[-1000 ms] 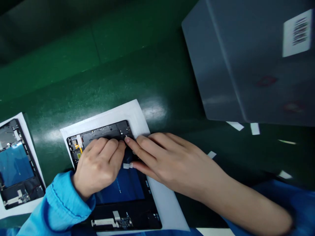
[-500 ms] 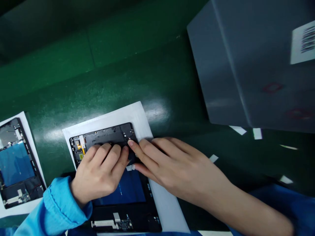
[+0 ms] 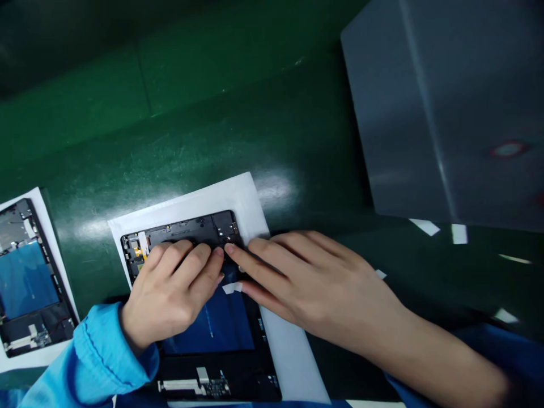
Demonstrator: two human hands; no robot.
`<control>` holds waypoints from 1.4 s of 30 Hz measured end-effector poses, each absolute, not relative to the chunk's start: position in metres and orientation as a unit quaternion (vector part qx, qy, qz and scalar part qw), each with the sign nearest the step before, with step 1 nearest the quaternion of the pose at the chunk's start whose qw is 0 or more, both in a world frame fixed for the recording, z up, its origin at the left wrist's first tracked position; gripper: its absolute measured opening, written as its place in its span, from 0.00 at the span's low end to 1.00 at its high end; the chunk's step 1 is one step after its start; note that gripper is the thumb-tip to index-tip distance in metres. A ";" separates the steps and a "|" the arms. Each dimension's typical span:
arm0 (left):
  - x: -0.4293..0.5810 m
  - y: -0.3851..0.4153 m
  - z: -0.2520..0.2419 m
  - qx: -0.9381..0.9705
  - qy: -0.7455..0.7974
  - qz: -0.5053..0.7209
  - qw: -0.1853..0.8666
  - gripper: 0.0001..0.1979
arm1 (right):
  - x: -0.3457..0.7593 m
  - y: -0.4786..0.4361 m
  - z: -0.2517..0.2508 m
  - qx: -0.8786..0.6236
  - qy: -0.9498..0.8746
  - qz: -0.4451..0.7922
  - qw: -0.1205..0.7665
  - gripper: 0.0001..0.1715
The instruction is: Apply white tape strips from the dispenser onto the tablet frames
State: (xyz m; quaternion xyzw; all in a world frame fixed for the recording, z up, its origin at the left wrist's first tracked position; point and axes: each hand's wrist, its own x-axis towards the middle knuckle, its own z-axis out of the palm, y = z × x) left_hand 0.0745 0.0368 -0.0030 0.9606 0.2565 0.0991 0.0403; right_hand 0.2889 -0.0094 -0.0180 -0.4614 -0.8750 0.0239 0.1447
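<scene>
An opened tablet (image 3: 212, 326) lies on a white sheet, its blue-covered battery and circuit boards exposed. My left hand (image 3: 170, 294) rests over its upper half with the fingers curled together. Its fingertips press near the battery's top edge; whatever they pinch is hidden. From the right, my right hand (image 3: 314, 277) reaches in, closed, with the index fingertip on the tablet beside the left fingers. A small white strip (image 3: 232, 288) sticks out from the tip of its thumb, above the battery. The finger behind the strip is out of sight.
A second opened tablet (image 3: 28, 283) lies on its own white sheet at far left. A large grey box (image 3: 425, 113) stands at upper right on the green table (image 3: 191, 141). Several white scraps (image 3: 459, 233) lie below the box and to its left.
The view has shifted slightly, with the box further right. The white strip has moved a little right with my right thumb and shows more. Both hands stay over the tablet.
</scene>
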 end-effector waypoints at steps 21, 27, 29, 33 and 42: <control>0.073 0.035 -0.005 0.964 0.244 0.096 0.053 0.15 | 0.290 -0.008 -0.017 -0.459 -0.875 0.034 0.154 0.16; 0.076 0.036 -0.004 0.962 0.246 0.109 0.049 0.14 | 0.288 -0.010 -0.015 -0.461 -0.872 0.030 0.165 0.15; 0.075 0.037 -0.005 0.961 0.247 0.111 0.050 0.14 | 0.287 -0.010 -0.016 -0.460 -0.871 0.030 0.171 0.15; 0.074 0.036 -0.007 0.961 0.248 0.111 0.051 0.14 | 0.285 -0.011 -0.018 -0.462 -0.867 0.037 0.180 0.15; 0.075 0.035 -0.006 0.960 0.251 0.112 0.047 0.11 | 0.279 -0.013 -0.017 -0.464 -0.867 0.010 0.180 0.16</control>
